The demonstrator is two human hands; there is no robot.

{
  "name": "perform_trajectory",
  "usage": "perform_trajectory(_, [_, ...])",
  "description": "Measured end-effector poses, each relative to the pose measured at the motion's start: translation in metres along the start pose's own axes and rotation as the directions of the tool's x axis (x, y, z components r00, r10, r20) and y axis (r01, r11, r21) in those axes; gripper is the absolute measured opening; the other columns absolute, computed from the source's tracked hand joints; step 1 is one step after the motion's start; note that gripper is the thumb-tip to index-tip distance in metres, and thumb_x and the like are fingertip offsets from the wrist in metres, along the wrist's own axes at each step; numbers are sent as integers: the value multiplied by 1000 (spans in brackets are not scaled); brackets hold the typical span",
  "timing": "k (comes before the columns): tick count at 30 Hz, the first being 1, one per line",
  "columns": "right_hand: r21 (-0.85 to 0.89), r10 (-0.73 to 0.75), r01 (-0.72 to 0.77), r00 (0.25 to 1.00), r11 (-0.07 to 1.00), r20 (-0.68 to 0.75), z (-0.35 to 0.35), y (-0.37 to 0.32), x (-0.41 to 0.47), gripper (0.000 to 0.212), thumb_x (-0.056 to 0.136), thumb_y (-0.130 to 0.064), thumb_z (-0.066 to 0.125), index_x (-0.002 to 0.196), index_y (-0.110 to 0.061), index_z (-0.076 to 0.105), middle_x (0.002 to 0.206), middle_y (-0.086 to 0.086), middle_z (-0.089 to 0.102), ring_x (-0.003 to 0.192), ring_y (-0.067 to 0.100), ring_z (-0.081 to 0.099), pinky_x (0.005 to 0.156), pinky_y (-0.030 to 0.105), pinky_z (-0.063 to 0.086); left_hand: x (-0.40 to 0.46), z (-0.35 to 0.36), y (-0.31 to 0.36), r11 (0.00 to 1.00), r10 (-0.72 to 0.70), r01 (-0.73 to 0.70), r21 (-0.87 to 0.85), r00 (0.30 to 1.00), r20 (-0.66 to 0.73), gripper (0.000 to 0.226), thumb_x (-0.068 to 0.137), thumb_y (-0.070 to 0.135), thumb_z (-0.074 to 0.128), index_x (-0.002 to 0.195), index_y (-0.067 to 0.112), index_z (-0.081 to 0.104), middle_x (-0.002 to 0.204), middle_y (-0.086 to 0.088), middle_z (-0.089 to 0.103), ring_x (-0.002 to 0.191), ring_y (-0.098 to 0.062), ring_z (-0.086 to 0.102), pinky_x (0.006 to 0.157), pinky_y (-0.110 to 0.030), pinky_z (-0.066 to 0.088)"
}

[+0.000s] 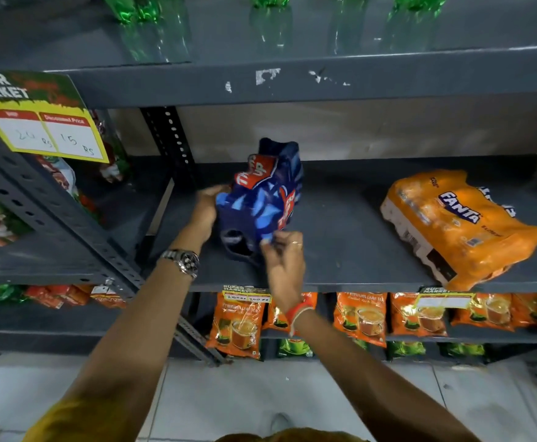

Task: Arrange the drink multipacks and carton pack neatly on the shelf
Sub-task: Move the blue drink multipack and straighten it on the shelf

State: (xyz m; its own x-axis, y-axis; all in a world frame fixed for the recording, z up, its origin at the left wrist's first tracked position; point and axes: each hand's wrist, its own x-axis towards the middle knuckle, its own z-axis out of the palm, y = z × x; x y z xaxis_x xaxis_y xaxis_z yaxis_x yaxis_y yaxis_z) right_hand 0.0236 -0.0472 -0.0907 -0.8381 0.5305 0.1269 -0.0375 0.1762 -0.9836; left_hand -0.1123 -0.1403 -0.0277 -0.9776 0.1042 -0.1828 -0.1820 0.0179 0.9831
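A dark blue Thums Up multipack point(262, 199) in shrink wrap sits on the grey middle shelf point(340, 250), near its left end. My left hand point(205, 212) is pressed against the pack's left side. My right hand point(284, 260) pinches the wrap at the pack's front right corner. An orange Fanta multipack point(458, 224) lies at an angle on the same shelf to the right, its front corner reaching the shelf edge. No carton pack shows in this view.
Green bottles point(139, 11) stand on the shelf above. Orange tea packets point(238, 327) with price labels hang on the shelf below. A perforated upright point(171, 138) and a price sign point(47, 122) stand to the left. Snack packs fill the left bay.
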Motion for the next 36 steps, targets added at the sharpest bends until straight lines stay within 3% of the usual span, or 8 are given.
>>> perform_trajectory(4, [25, -60, 54, 940, 998, 336, 9, -16, -2, 14, 89, -26, 54, 102, -29, 59, 103, 5, 65, 95, 16, 63, 87, 34, 53, 10, -33, -1, 989, -94, 58, -136, 956, -277, 10, 79, 17, 58, 80, 12, 67, 81, -7, 69, 69, -19, 62, 67, -28, 51])
perform_trajectory(8, [118, -36, 43, 997, 992, -61, -1, -31, 33, 11, 86, -16, 52, 90, -20, 61, 90, 2, 65, 80, 14, 62, 74, 35, 53, -29, -35, -34, 968, 30, -154, -200, 856, -516, 7, 90, 13, 50, 93, 10, 56, 85, -4, 60, 74, -13, 57, 69, -25, 47])
perform_trajectory(11, [-11, 4, -8, 944, 1000, -330, -14, -39, 79, 30, 87, -27, 57, 112, -10, 55, 115, 10, 56, 100, 19, 57, 85, 34, 49, -61, -16, -51, 954, 140, -245, -174, 875, -464, 13, 93, 19, 47, 97, 9, 52, 80, 4, 58, 67, -1, 58, 63, -18, 47])
perform_trajectory(15, [63, 266, -264, 964, 962, -15, -22, -31, 121, 86, 81, -63, 52, 145, -11, 28, 150, 13, 35, 139, 28, 34, 115, 42, 30, -73, 3, -57, 959, 151, -208, -193, 950, -273, 21, 94, 21, 46, 113, 13, 45, 102, 8, 53, 85, 7, 58, 66, -5, 50])
perform_trajectory(17, [86, 299, -307, 950, 948, 89, -26, -26, 119, 83, 85, -61, 47, 148, -15, 20, 154, 11, 32, 140, 28, 34, 115, 46, 32, -68, 1, -55, 968, 149, -192, -162, 958, -245, 34, 93, 21, 48, 122, 9, 38, 112, 4, 51, 95, 0, 55, 69, -6, 52])
perform_trajectory(22, [-73, 139, -139, 990, 988, -7, -32, -27, 92, 70, 79, -68, 42, 125, -16, 46, 129, 7, 53, 120, 26, 50, 104, 44, 43, -48, -14, -45, 972, 143, -187, -143, 951, -275, 21, 93, 34, 47, 107, 19, 48, 101, 6, 59, 87, -4, 60, 62, -13, 51])
perform_trajectory(31, [-233, 78, -72, 997, 970, 16, -36, -20, 43, 80, 67, -82, 34, 115, -17, 44, 120, 5, 58, 112, 24, 58, 87, 47, 54, -50, -22, -41, 938, 131, -256, -233, 886, -444, 14, 96, 28, 40, 87, 30, 51, 90, 14, 57, 65, 14, 62, 62, -9, 47])
perform_trajectory(36, [-65, 82, -84, 996, 994, -45, -55, -22, 35, 69, 77, -71, 47, 122, -19, 44, 127, 4, 51, 119, 20, 53, 96, 40, 51, -54, -16, -37, 868, 342, -482, -120, 755, -559, 10, 94, 21, 42, 99, 17, 50, 99, 0, 56, 86, 1, 59, 80, -14, 48])
